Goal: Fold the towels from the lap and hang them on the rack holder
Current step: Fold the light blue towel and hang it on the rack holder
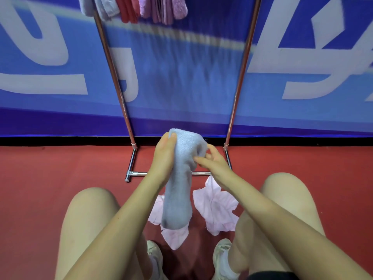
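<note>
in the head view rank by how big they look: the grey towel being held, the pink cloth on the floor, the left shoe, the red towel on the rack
1. Pink cloth, though the grey towel hides part of it.
2. Grey towel, nearer the camera, so these two are unsure.
3. Red towel, cut off by the frame's top.
4. Left shoe, mostly hidden by the leg.

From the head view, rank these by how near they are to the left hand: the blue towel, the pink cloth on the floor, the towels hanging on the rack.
1. Blue towel: held in the left hand, centre of view.
2. Pink cloth: on the floor below the hands, between the knees.
3. Hanging towels: top of the rack, up and ahead at the frame's upper edge.
</note>
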Action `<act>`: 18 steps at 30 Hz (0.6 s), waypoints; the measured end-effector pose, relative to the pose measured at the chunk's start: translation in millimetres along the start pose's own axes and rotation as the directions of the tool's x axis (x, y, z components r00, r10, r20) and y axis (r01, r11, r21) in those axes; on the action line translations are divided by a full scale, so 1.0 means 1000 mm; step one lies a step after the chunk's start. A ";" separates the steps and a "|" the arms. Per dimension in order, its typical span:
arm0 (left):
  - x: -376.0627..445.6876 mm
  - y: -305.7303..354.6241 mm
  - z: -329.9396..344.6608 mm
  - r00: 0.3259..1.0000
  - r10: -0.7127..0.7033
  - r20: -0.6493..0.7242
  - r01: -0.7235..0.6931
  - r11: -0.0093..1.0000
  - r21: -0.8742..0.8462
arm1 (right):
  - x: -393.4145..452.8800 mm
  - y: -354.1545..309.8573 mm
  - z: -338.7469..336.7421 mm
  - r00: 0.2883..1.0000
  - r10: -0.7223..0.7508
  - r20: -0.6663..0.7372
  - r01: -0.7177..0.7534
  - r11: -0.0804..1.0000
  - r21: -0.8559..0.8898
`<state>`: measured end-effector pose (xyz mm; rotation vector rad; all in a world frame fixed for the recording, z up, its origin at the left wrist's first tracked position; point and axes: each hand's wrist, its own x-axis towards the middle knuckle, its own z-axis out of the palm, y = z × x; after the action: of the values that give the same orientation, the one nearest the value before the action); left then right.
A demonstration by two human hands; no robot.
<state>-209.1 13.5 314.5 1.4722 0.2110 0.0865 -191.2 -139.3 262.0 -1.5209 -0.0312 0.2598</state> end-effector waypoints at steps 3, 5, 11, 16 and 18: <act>0.001 0.004 -0.002 1.000 -0.014 -0.009 0.014 0.999 -0.044 | 0.002 -0.004 -0.001 0.996 -0.066 -0.064 0.062 0.996 -0.067; 0.004 0.007 -0.007 0.999 -0.011 -0.033 0.009 0.999 -0.050 | 0.002 -0.010 -0.004 0.994 -0.089 -0.066 0.087 0.996 -0.038; 0.013 0.011 -0.025 0.987 0.010 -0.161 -0.004 0.999 0.040 | -0.001 -0.031 -0.009 0.996 -0.081 -0.045 0.081 0.997 0.009; 0.016 0.005 -0.029 0.971 0.130 -0.199 -0.084 0.971 0.224 | -0.001 -0.032 -0.012 0.976 -0.168 -0.140 0.137 0.969 -0.207; 0.016 -0.002 -0.025 0.964 0.152 -0.219 -0.088 0.956 0.279 | 0.001 -0.027 -0.009 0.953 -0.236 -0.191 0.165 0.930 -0.329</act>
<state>-198.4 41.0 308.7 1.7438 0.3381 0.3474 -185.0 -148.6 288.0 -1.8382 -0.0482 -0.0923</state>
